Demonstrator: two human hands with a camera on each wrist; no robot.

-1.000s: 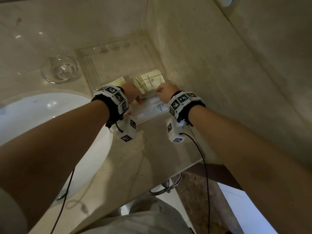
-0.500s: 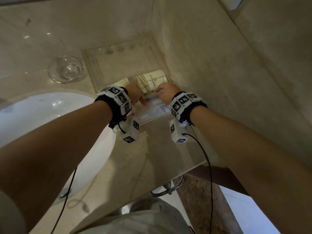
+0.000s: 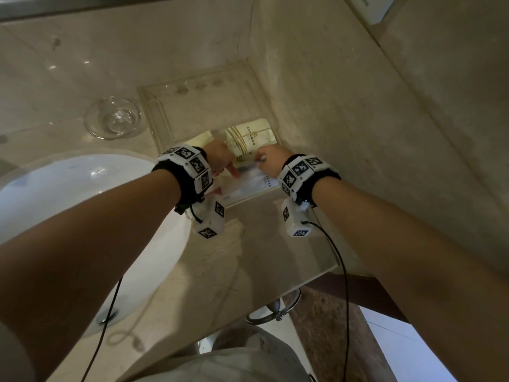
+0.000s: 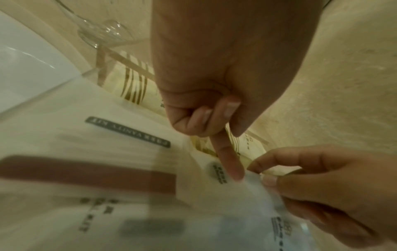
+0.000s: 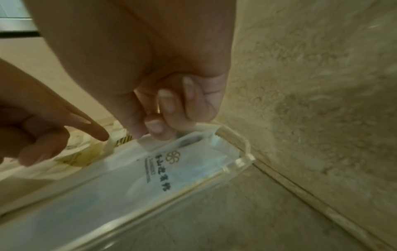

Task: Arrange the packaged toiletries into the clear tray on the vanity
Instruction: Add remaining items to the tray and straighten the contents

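Item 1, lower half of the head view: two forearms are reaching up the frame over the vanity top (image 3: 248, 257); the white basin (image 3: 91, 205) is lying at the left edge.

Item 2, frame centre: the right hand (image 3: 271, 164) is pinching the upper edge of a translucent white packet (image 3: 249, 186) between thumb and curled fingers. The left hand (image 3: 220, 158) is holding nothing; its forefinger is pointing straight down onto that packet, the other fingers folded in.

Item 3: the packet is lying inside the near end of the clear tray (image 3: 157, 119), along its front wall. Just beyond it, cream sachets with gold stripes (image 3: 249, 140) are already sitting in the tray. The left wrist view is showing further flat printed packs beside them, though blur is making their number uncertain.

Item 4, upper centre: the far half of the tray is showing no packets. A glass dish (image 3: 113, 117) is standing left of the tray.

Status: several items placed; the current packet is apparently being squared up. No toiletries are showing outside the tray, so little seems left.
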